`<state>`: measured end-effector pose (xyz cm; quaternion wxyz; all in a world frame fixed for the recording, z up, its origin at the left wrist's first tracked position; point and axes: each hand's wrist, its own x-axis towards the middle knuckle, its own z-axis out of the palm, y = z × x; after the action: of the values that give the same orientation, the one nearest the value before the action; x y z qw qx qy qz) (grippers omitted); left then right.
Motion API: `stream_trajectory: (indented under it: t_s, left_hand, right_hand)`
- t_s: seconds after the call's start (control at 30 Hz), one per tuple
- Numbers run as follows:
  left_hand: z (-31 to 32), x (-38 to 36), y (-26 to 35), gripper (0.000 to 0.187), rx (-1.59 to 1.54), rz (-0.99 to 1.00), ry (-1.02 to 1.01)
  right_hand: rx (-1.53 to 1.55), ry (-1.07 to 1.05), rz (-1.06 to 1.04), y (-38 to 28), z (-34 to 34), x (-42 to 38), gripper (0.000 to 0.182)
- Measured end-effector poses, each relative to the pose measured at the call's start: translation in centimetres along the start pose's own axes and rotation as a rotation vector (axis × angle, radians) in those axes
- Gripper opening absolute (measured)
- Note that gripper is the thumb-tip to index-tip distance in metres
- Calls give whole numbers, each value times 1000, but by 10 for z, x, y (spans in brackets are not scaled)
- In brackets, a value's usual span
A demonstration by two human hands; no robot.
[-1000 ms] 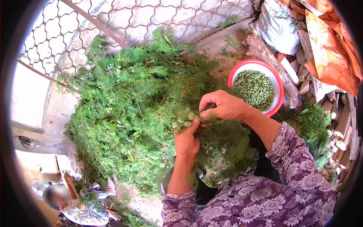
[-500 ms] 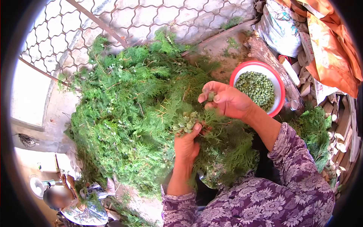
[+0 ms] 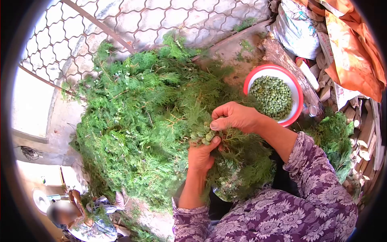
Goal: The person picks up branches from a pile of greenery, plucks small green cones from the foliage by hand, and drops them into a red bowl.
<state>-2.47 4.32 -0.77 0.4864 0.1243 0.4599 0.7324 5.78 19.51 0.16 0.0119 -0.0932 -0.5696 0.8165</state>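
Right, head view only. Left hand comes up from below, grip clamped on a sprig of green cones, thumb pressing it from the right. Right hand sits just above and right, fingertips pinched together on the same cluster. Sprig lies mid-scene on the near right edge of a big pile of green branches. Red-rimmed bowl of picked green cones sits far right, near the right hand. Wire mesh fence runs behind the pile. Another person is at the near left.
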Motion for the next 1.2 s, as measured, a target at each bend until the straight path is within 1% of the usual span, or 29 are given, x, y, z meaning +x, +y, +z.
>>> stream_trajectory:
  t_s: [0.07, 0.1, 0.13, 0.17, 0.2, 0.23, 0.27, 0.3, 0.37, 0.4, 0.47, 0.5, 0.57, 0.6, 0.67, 0.7, 0.77, 0.8, 0.87, 0.97, 1.07, 1.13, 1.2]
  left_hand:
    - [-1, -1, 0, 34, 15, -6, -11]
    - [0, -3, 1, 37, 0, -26, -41]
    - [0, -3, 3, 39, -14, -47, -71]
    - [0, -3, 3, 39, -13, -47, -72]
    - [-1, -3, 4, 38, -39, -62, -101]
    - [-1, -3, 4, 36, -65, -77, -129]
    - [-1, -3, 4, 36, -65, -77, -128]
    - [-2, -4, 3, 37, -76, -80, -111]
    - [-2, -4, 3, 37, -88, -79, -94]
    - [-4, -4, 4, 37, -83, -75, -79]
    - [-5, -4, 4, 37, -75, -75, -67]
    - [-7, -3, 4, 36, -54, -63, -58]
    - [-6, -2, 3, 35, -33, -52, -47]
    - [-2, -1, 4, 35, -9, -42, -42]
    - [-2, 0, 3, 36, 15, -35, -35]
    - [-3, 1, 2, 35, 32, -35, -31]
    - [-3, 2, 1, 35, 50, -36, -27]
    - [-2, 3, 1, 34, 31, -35, -33]
    - [-2, 3, 2, 34, 12, -35, -39]
    - [-1, 2, 0, 32, 23, -28, -4]
    - [-1, 3, -1, 36, 81, -26, -20]
    - [4, 3, 2, 29, 45, -32, 0]
    - [4, 4, 2, 29, 65, -45, -5]
  right_hand:
    - [189, -50, 20, 1, 0, 0, 20]
    - [189, -49, 20, 3, 0, 0, 20]
    - [257, -76, 43, 6, -2, 1, 19]
    - [325, -102, 66, 6, -2, 1, 17]
    - [325, -102, 66, 4, -1, 0, 17]
    - [403, -108, 46, 1, 1, -3, 16]
    - [481, -115, 28, -1, 3, -4, 15]
    - [481, -116, 29, -2, -1, -6, 15]
    - [537, -289, 2, -9, -13, -9, 11]
    - [536, -290, 2, -12, -10, -11, 11]
    - [586, -77, -20, -20, -3, -17, 9]
    - [588, -76, -20, -20, -2, -17, 9]
    - [370, -18, -30, -20, -2, -16, 13]
    - [371, -18, -28, -18, -3, -15, 13]
    - [90, -5, 12, -10, -5, -12, 20]
    - [91, -4, 13, -6, -5, -10, 20]
    - [-93, -39, -68, -2, -6, -7, 25]
    - [-92, -39, -68, -2, -5, -7, 25]
    - [-164, -38, -151, -4, -4, -8, 27]
    - [-240, -21, -170, -10, -1, -12, 27]
    - [-278, -44, -158, -14, -1, -15, 27]
    - [-325, -57, -187, -10, -6, -11, 24]
    - [-372, -70, -215, -10, -8, -10, 22]
